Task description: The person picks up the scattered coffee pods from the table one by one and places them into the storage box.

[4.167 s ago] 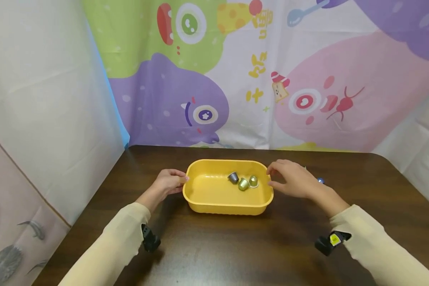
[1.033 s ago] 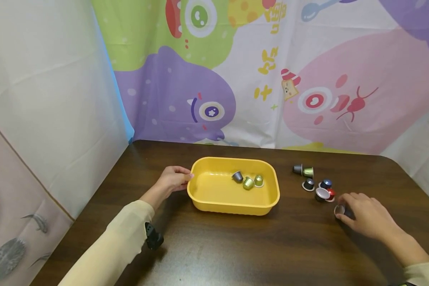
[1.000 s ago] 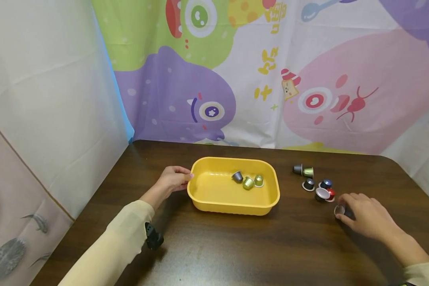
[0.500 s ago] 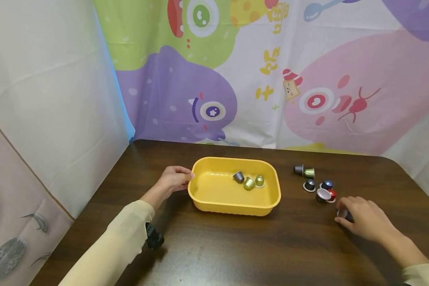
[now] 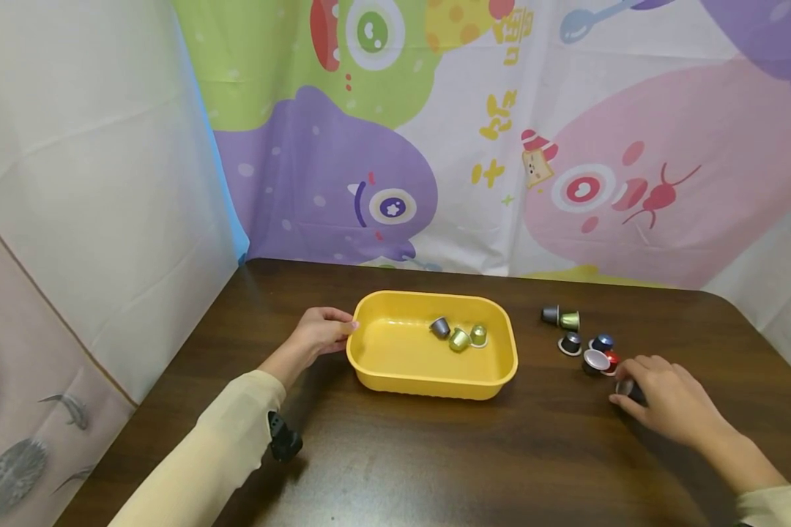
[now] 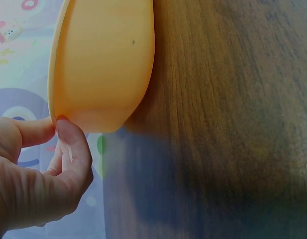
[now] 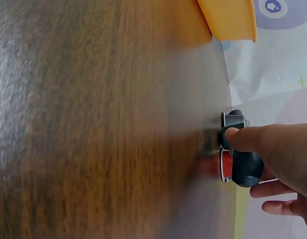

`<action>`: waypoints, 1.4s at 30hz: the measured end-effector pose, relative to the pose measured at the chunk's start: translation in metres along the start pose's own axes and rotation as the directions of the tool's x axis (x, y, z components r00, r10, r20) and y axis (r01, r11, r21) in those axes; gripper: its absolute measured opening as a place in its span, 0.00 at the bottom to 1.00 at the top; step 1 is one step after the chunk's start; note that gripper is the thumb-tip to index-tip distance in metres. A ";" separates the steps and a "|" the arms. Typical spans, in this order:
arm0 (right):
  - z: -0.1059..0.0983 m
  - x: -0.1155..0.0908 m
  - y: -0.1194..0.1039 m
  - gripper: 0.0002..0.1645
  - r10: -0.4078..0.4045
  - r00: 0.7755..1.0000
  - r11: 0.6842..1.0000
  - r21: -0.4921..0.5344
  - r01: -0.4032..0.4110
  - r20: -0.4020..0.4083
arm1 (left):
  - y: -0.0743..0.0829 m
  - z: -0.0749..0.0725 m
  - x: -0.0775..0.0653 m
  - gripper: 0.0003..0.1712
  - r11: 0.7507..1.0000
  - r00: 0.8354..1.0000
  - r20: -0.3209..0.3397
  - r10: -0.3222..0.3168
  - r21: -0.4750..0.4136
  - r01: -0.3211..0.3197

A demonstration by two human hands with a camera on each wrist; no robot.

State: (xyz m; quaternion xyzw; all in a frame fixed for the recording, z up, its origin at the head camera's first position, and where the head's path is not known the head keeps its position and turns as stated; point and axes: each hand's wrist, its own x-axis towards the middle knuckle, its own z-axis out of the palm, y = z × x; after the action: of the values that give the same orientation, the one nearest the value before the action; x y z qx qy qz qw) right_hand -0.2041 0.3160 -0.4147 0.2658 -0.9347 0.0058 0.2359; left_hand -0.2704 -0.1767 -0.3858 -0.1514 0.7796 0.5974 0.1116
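Dark capsule (image 7: 247,172) pinched in the right hand (image 5: 672,401), thumb against fingers, toward the right edge of the table (image 5: 435,461), beside the red capsule (image 5: 611,361); yellow tray (image 5: 428,385) lies leftward, long axis side-to-side, left hand (image 5: 313,334) pinching its left rim.

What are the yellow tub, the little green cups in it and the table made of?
Yellow tub: probably plastic, smooth with a soft sheen and a thin, rounded rim.
Little green cups: maybe thin metal, because their sides gleam brightly; shiny plastic is possible.
Table: brown, streaky grain and a glossy glare; real wood or a wood-look covering, I can't tell.
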 end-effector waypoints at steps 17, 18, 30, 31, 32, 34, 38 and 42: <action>-0.003 0.010 -0.003 0.23 -0.060 0.996 0.998 -0.010 0.060 -0.063 | 0.000 0.000 0.000 0.16 1.000 1.000 0.009 0.005 0.006 -0.005; -0.003 0.011 -0.003 0.23 -0.062 0.996 0.998 -0.009 0.061 -0.063 | 0.000 0.000 0.000 0.16 1.000 1.000 0.010 0.008 0.006 -0.008; -0.005 0.019 -0.014 0.23 -0.061 0.998 0.998 -0.007 0.061 -0.032 | -0.002 0.001 -0.001 0.16 1.000 1.000 0.005 0.010 0.002 -0.010; -0.006 0.019 -0.015 0.23 -0.059 0.998 0.998 -0.007 0.059 -0.027 | -0.002 0.001 -0.002 0.16 1.000 1.000 0.006 0.010 0.002 -0.010; -0.007 0.020 -0.016 0.23 -0.056 0.998 0.998 -0.007 0.056 -0.024 | -0.002 0.001 -0.002 0.16 1.000 1.000 0.007 0.013 0.002 -0.013; -0.008 0.021 -0.018 0.22 -0.053 0.998 0.999 -0.004 0.053 -0.018 | -0.001 0.001 -0.002 0.16 1.000 1.000 0.006 0.013 0.006 -0.013; -0.009 0.024 -0.021 0.22 -0.053 0.998 0.999 0.001 0.053 -0.015 | -0.001 0.000 -0.002 0.16 1.000 1.000 0.006 0.014 0.013 -0.014; -0.009 0.027 -0.021 0.23 -0.073 0.997 0.997 -0.001 0.073 -0.025 | -0.001 0.000 -0.002 0.16 1.000 1.000 0.005 0.014 0.012 -0.014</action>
State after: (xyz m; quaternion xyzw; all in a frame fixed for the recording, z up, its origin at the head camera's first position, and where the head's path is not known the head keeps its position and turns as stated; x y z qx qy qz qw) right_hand -0.2093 0.2856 -0.3968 0.2997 -0.9214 0.0006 0.2476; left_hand -0.2683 -0.1770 -0.3861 -0.1438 0.7840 0.5937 0.1100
